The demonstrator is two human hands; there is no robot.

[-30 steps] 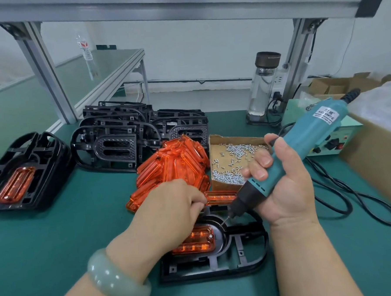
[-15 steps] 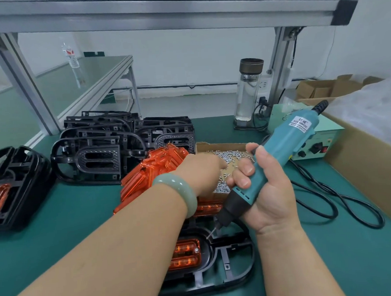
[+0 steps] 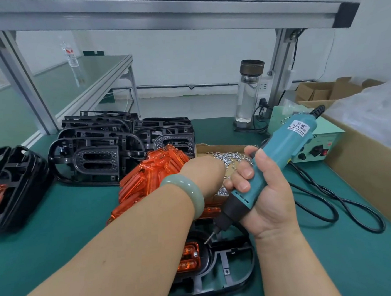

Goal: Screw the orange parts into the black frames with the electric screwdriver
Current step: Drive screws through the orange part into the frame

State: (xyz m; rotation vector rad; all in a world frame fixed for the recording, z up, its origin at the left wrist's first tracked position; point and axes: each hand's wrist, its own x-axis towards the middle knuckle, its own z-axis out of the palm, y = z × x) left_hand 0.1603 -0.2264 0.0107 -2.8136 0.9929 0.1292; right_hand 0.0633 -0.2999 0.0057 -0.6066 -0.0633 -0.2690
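Left hand (image 3: 202,173) moved from frame (image 3: 231,250) to screw box (image 3: 212,147); its fingers hidden. Right hand (image 3: 267,203) fingers (image 3: 243,173) still wrapped round screwdriver (image 3: 281,152).

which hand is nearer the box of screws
Left. The left hand is over the box of screws; the right hand grips the electric screwdriver just in front of it.

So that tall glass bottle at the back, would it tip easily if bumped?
Probably: the bottle is tall and narrow on a small base, so a nudge near its dark lid could topple it. It looks like clear glass, so likely slippery, heavy for its size, and breakable if it fell.
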